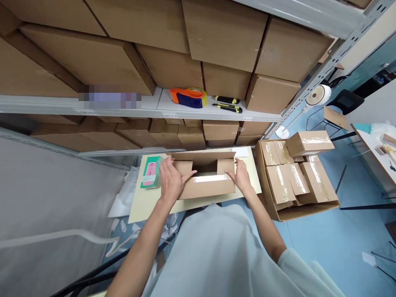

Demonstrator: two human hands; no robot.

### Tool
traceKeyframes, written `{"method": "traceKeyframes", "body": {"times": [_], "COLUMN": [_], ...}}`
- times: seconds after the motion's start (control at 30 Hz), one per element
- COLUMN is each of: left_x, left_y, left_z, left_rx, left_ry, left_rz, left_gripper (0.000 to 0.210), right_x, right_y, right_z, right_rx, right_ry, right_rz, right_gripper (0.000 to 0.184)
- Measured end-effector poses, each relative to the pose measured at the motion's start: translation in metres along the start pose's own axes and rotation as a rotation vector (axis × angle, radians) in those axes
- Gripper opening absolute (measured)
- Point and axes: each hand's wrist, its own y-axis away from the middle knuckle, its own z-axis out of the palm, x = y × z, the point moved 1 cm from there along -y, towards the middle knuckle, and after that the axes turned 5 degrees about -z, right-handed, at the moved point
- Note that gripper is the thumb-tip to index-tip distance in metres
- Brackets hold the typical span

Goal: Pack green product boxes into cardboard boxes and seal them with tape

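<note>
A cardboard box (207,189) stands on the pale yellow tabletop (145,210), its top open. The short end flaps are folded inward, and clear tape shines along its front edge. My left hand (170,181) grips the box's left end, the thumb lying over the front corner. At the opposite end my right hand (241,177) holds on, thumb on the front corner and fingers along the outside. The dark gap between the flaps hides what is inside. Just left of my left hand lies a green and pink package (151,173).
A large carton (269,198) of taped boxes stands to the right. Above the table, a shelf (148,103) holds cartons, an orange and blue tape dispenser (188,98) and box cutters (227,108). A white fan (318,95) stands farther right; a white cable (77,235) hangs at left.
</note>
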Motion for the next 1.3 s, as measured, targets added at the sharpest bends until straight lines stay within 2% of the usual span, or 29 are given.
{"method": "traceKeyframes", "body": {"times": [0.07, 0.17, 0.33, 0.43, 0.57, 0.7, 0.77, 0.87, 1.0, 1.13, 1.3], "left_x": [-0.002, -0.007, -0.011, -0.011, -0.025, -0.046, -0.053, -0.058, -0.06, -0.06, -0.054], "left_y": [0.001, 0.002, 0.003, 0.007, 0.012, 0.019, 0.023, 0.028, 0.033, 0.037, 0.041], "left_z": [0.002, 0.001, -0.009, -0.012, -0.014, -0.016, -0.016, -0.013, -0.002, 0.004, 0.004], "left_rx": [0.078, 0.065, 0.142, 0.081, -0.07, -0.286, -0.352, -0.348, -0.312, -0.276, -0.279], "left_ry": [0.048, 0.116, 0.209, 0.203, 0.189, 0.297, 0.369, 0.434, 0.445, 0.439, 0.454], "left_rz": [0.017, 0.05, -0.032, -0.069, -0.138, -0.302, -0.36, -0.4, -0.402, -0.367, -0.364], "left_gripper": [0.121, 0.11, 0.053, 0.037, 0.043, 0.069, 0.08, 0.085, 0.08, 0.07, 0.067], "right_x": [0.008, 0.015, 0.023, 0.028, 0.035, 0.039, 0.039, 0.036, 0.028, 0.014, 0.003], "right_y": [-0.004, -0.006, 0.004, 0.015, 0.029, 0.037, 0.038, 0.038, 0.039, 0.045, 0.045], "right_z": [0.004, 0.008, 0.012, 0.012, 0.008, 0.009, 0.012, 0.017, 0.022, 0.025, 0.029], "right_rx": [0.019, 0.016, 0.058, 0.057, -0.013, -0.083, -0.118, -0.148, -0.183, -0.201, -0.158], "right_ry": [-0.078, -0.15, -0.27, -0.29, -0.328, -0.472, -0.525, -0.571, -0.552, -0.466, -0.412], "right_rz": [-0.081, -0.164, -0.159, -0.109, -0.09, -0.014, 0.036, 0.074, 0.155, 0.206, 0.267], "right_gripper": [0.089, 0.093, 0.073, 0.057, 0.054, 0.059, 0.065, 0.081, 0.1, 0.095, 0.093]}}
